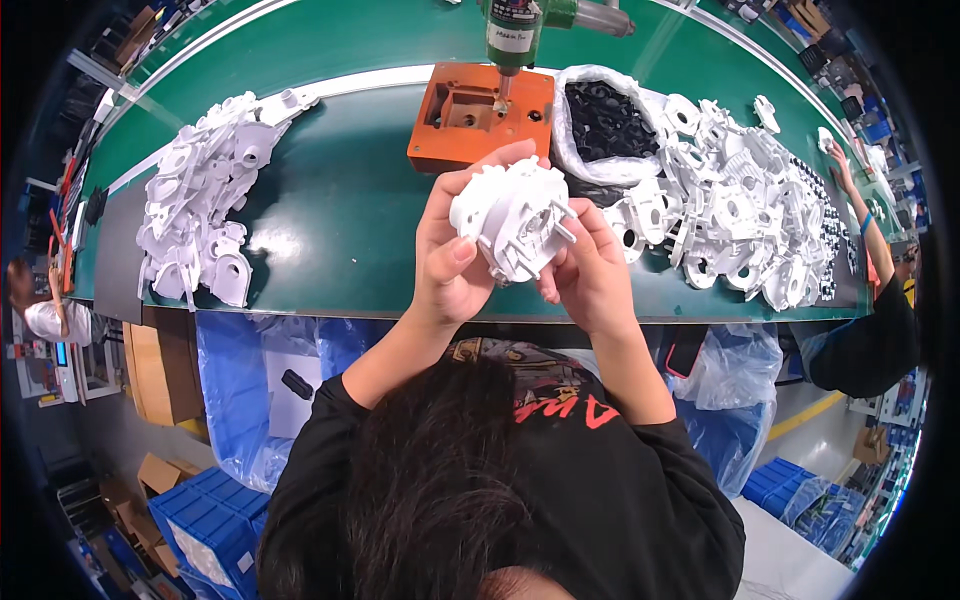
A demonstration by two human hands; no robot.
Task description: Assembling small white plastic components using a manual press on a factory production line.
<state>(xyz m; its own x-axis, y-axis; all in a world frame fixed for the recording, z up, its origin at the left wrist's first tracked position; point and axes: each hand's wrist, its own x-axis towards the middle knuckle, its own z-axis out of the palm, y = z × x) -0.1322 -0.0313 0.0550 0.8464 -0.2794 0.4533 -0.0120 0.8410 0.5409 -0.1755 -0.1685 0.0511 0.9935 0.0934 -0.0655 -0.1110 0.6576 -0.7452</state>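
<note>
- Filling the near end of the view: dark hair (430, 470) and black shirt (640, 485), red print on the front.
- Left hand (447, 262): closed on the white part (515, 222), thumb on its near left side, fingers round the back.
- Right hand (598, 268): gripping the same part from the right, fingertips at its ribbed side.
- Part is up in both hands, above the near edge of the green table (340, 215). One piece or two, can't tell.
- Below table edge: bin with blue liner (228, 400) on the left, clear plastic (735, 370) on the right.
- Left on table: heap of white parts (200, 205). Right: bigger heap (745, 205), small dark pieces (838, 240) along its outer side.
- Past the hands: orange fixture (427, 140), bag (566, 135) of black pieces (608, 118) just right of it.
- Green press (512, 45) over the fixture, rod down to it; contact unclear.
- Far right: co-worker's hand (840, 168) reaching over the table.
</note>
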